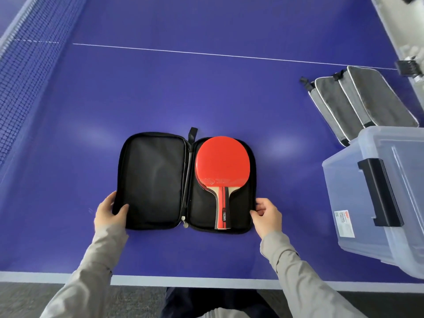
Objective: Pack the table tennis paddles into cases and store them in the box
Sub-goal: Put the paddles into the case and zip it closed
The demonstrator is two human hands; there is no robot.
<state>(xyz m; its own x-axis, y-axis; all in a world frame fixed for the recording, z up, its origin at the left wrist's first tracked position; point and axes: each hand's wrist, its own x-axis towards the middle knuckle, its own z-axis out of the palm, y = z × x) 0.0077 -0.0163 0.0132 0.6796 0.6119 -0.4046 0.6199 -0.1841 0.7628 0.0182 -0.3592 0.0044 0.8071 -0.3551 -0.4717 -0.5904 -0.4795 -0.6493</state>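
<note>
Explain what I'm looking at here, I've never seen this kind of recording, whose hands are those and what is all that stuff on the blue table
There is no machine here. A person wears a camera on the head, so this single picture looks forward and down at their own two arms in grey sleeves.

The blue surface is a table tennis table, with its net at the left. In the middle lies a black case, opened flat like a book. A red paddle rests in its right half, handle toward the person.

The left hand holds the case's near left edge, thumb on the inside. The right hand pinches the near right edge.

At the right sits a clear plastic box with a black latch, and behind it grey cases lie on the table.
</note>
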